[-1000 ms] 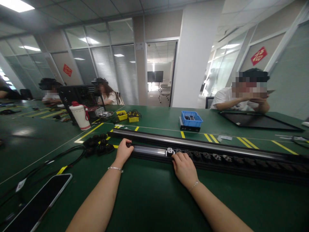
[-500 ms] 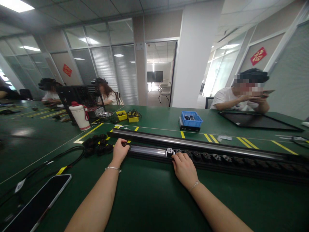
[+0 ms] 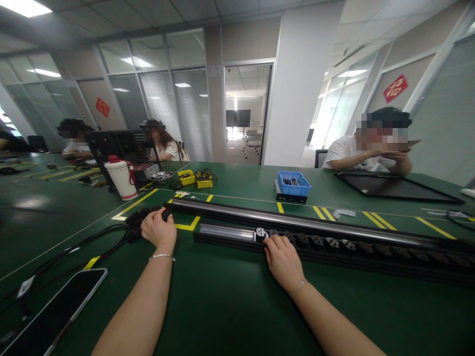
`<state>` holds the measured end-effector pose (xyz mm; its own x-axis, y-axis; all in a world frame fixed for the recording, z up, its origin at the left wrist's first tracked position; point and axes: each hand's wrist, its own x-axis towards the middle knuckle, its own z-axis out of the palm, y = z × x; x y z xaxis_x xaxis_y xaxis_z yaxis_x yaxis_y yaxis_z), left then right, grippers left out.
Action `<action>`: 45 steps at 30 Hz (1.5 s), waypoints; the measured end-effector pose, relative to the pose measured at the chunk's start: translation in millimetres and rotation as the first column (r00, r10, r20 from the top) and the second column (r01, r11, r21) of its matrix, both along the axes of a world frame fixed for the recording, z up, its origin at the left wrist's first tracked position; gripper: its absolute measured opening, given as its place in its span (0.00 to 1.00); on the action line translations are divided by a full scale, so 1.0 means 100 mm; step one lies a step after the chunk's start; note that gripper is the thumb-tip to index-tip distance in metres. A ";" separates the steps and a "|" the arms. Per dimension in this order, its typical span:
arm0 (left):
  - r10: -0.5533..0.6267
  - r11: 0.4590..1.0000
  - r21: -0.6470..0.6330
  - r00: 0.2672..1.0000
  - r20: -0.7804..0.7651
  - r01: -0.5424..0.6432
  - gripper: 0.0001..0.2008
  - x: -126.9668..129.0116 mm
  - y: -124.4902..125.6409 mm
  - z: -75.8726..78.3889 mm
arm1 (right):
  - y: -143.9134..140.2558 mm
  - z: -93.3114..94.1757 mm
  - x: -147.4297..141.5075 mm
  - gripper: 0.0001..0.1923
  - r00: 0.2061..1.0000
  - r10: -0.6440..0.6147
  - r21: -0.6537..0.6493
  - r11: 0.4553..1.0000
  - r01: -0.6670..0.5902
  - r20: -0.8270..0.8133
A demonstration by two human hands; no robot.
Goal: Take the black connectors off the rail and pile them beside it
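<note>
A long black power strip lies across the green table, with a row of sockets on its right part and a bare metal channel on its left. My right hand is closed at the strip's near edge, its fingertips by a white-faced socket. At the left, my left hand is closed over a heap of black parts. Between its thumb and fingers shows a small black part, whose kind I cannot make out. Behind the strip runs a second long rail with a shiny metal face.
Near left lie a phone and black cables. A white tumbler stands before an open computer case. Farther back are yellow bins and a blue bin. Co-workers sit across, one behind a dark panel.
My left hand has moved left from the strip's left end to the heap of black parts. My right hand has stayed at the socket.
</note>
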<state>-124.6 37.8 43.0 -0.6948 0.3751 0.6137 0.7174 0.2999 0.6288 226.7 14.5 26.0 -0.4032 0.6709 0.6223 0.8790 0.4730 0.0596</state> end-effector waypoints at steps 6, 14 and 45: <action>0.028 0.996 -0.089 0.991 0.128 -0.017 0.16 -0.15 0.04 -0.05 | 0.00 0.01 0.00 0.08 1.000 0.001 -0.011 1.000 -0.001 -0.005; 0.000 1.000 -0.009 0.999 0.033 0.000 0.15 0.05 0.02 0.05 | -0.02 0.03 -0.01 0.08 1.000 -0.013 0.007 1.000 0.013 -0.001; -0.872 0.478 -0.467 0.468 -0.146 0.744 0.12 2.06 -0.07 -0.05 | 0.00 0.01 -0.01 0.11 1.000 -0.014 -0.038 0.999 0.013 -0.028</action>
<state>81.4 31.2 38.1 0.2463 0.8523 0.4615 0.8586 -0.4128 0.3040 225.5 14.0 27.2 -0.3765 0.6994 0.6076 0.8864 0.4627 0.0167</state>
